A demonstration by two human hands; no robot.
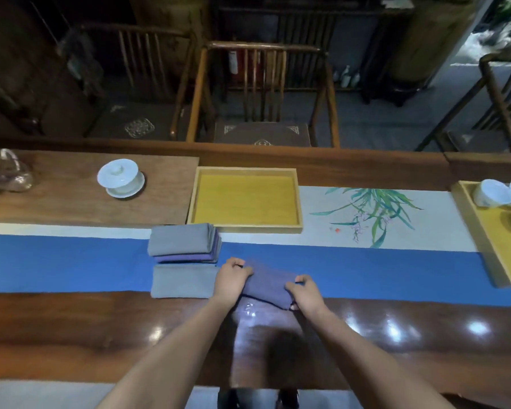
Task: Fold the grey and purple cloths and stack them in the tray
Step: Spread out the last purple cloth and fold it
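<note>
A folded purple cloth (267, 283) lies at the near edge of the blue runner. My left hand (232, 278) grips its left end and my right hand (306, 292) grips its right end, fingers curled round the edges. To the left a single folded grey cloth (183, 281) lies flat. Behind that sits a stack of folded cloths (183, 242), grey on top with purple layers under it. The yellow wooden tray (245, 171) stands just beyond the stack, with nothing in it.
A white lidded cup (120, 178) on its saucer and a glass pot (6, 175) stand at the far left. A second tray (496, 240) with white cups sits at the right edge. Wooden chairs stand behind the table.
</note>
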